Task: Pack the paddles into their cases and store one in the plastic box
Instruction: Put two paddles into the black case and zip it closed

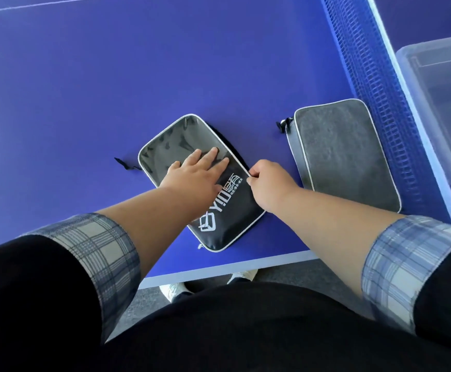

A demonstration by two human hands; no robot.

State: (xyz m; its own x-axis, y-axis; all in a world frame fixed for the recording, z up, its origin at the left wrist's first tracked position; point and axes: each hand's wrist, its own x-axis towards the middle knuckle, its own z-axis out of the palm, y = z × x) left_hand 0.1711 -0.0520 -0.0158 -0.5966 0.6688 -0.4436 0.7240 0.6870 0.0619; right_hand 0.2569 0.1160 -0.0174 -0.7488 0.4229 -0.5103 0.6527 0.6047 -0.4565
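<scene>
A grey-and-black paddle case (170,140) with white lettering lies near the front edge of the blue table. My left hand (196,171) rests flat on it, fingers spread. My right hand (268,181) pinches something small at the case's right edge, likely the zipper pull. A second grey case (345,154) lies flat to the right, next to the net, with its black zipper tab at the upper left. No paddle is visible. A clear plastic box (439,114) stands beyond the net at the far right.
The blue net (374,84) runs between the cases and the plastic box. The blue table (111,84) stretches away to the left and back. Its front edge is just below the near case, with shoes and grey floor under it.
</scene>
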